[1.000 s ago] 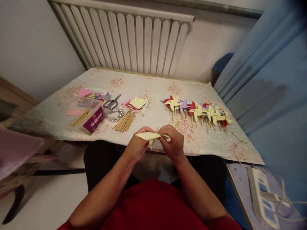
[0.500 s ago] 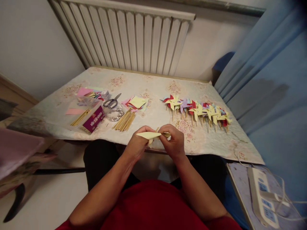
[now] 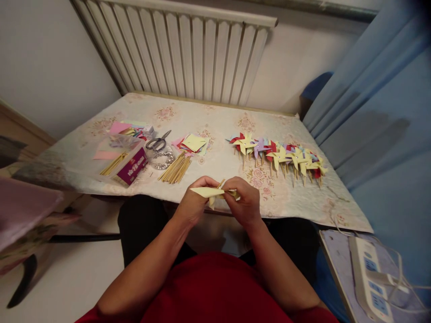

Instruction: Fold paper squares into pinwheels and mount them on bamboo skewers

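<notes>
A pale yellow paper pinwheel (image 3: 208, 192) is held between my two hands above the table's front edge. My left hand (image 3: 194, 202) is closed on its left side, with a pointed blade sticking out over the thumb. On the other side my right hand (image 3: 243, 200) pinches the pinwheel near its middle, fingers curled. A short piece of wooden stick (image 3: 221, 183) pokes up between the hands; the rest of it is hidden. Just beyond, a bundle of wooden sticks (image 3: 175, 169) lies beside a stack of coloured paper squares (image 3: 194, 142).
Several finished pinwheels (image 3: 279, 155) lie in a row on the right. Scissors (image 3: 158, 142), a round container of pins (image 3: 161, 159), a purple-labelled box (image 3: 133, 167) and coloured paper (image 3: 120, 128) are on the left. A power strip (image 3: 370, 278) sits at lower right.
The wooden stick shows more between my hands and leans to the right. The pinwheel has turned slightly; both hands keep their hold.
</notes>
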A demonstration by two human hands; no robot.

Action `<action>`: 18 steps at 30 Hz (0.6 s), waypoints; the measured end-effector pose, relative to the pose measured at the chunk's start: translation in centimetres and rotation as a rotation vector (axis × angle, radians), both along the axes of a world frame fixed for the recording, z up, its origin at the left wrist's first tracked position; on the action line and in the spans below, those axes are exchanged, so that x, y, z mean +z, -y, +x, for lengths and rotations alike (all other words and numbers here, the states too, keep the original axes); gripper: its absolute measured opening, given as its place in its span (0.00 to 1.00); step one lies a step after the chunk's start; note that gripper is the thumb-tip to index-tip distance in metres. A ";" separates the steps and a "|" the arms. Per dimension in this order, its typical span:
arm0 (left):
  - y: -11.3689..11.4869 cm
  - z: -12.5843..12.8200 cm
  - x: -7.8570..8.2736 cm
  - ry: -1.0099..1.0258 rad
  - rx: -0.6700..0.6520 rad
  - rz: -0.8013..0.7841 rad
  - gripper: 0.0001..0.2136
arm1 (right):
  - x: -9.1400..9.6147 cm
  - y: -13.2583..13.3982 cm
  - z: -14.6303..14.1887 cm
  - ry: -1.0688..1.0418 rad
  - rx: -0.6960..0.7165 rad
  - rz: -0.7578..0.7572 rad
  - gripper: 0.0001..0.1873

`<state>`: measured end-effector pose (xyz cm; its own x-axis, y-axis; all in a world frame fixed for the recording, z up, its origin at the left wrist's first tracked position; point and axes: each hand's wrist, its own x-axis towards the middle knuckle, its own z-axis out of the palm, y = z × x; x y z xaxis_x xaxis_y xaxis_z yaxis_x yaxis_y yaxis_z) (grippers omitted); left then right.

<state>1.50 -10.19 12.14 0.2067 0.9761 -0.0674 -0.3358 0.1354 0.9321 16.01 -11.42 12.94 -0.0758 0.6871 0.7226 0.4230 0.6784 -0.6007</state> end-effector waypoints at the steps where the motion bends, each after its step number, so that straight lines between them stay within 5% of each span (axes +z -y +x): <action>1: 0.0 0.0 0.0 0.015 -0.011 -0.015 0.06 | -0.1 0.0 0.0 0.008 -0.006 0.009 0.04; 18: 0.2 0.3 0.3 0.138 -0.080 -0.148 0.07 | -0.6 0.1 0.1 0.021 -0.068 0.079 0.06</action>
